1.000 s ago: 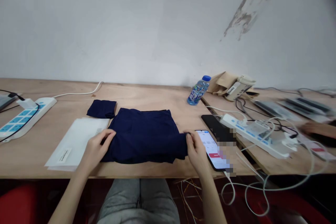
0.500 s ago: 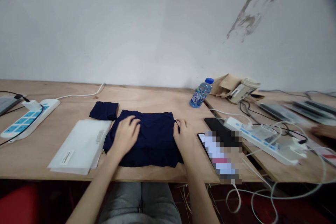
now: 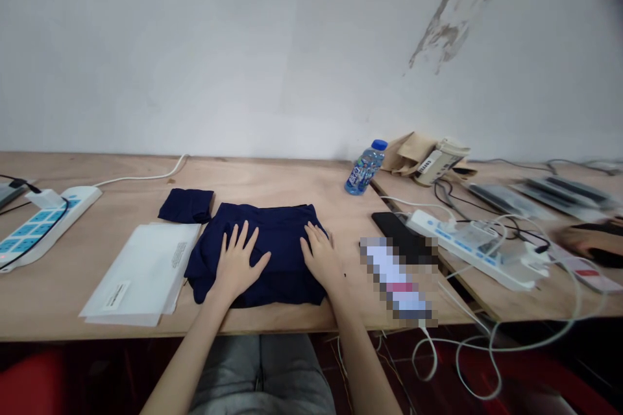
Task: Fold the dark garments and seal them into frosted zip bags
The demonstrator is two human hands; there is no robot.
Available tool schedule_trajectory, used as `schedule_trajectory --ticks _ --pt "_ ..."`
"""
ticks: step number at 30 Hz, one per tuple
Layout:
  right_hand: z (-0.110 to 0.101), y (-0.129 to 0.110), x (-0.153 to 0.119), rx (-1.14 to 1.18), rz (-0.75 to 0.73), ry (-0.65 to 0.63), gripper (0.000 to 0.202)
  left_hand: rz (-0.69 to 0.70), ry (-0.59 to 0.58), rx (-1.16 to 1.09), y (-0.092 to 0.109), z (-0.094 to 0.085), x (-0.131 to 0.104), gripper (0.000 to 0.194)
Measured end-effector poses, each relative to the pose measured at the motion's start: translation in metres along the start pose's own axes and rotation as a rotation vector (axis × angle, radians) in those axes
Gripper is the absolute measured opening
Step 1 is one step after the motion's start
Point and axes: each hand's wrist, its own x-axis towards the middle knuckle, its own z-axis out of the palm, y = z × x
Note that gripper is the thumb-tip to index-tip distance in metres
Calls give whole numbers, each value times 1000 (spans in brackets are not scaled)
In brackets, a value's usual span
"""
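Note:
A folded navy blue garment (image 3: 280, 253) lies on the wooden table in front of me; which kind of garment I cannot tell. On its left part my left hand (image 3: 238, 264) rests flat, fingers spread. My right hand (image 3: 321, 256) lies over its right edge, fingers stretched out and slightly bent. Neither hand grips the cloth. Behind and left of it sits a small folded navy cloth (image 3: 186, 205). Clear plastic bags (image 3: 141, 272) with a white label are stacked flat to the left of the garment.
A blue-capped bottle (image 3: 366, 168) stands at the back right. Right of the garment lie a phone (image 3: 396, 279) with a lit, blurred screen and a black phone (image 3: 396, 233). Power strips (image 3: 477, 253) and loose cables lie on both sides. Another person's hand (image 3: 591, 240) shows at far right.
My left hand has flattened and spread its fingers on the garment. My right hand has moved inward from the right edge onto the cloth. The view has shifted slightly.

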Motion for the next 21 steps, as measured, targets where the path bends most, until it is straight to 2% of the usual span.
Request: schedule_trajectory --ticks 4,9,13,16,19,21 --pt "-2 9 9 -10 48 -53 45 -7 -29 1 1 1 0 65" --pt "-14 20 36 -39 58 -151 52 -25 -67 30 2 2 0 66" --pt "-25 30 56 -28 27 -185 41 -32 -81 56 3 1 0 65" --pt "-25 37 68 -2 24 -233 27 -23 -69 63 6 -5 2 64" --pt "-20 44 78 26 31 -285 19 30 -43 38 20 -15 4 64" --pt "-16 47 81 42 46 -309 17 81 -30 -17 38 -21 5 61"
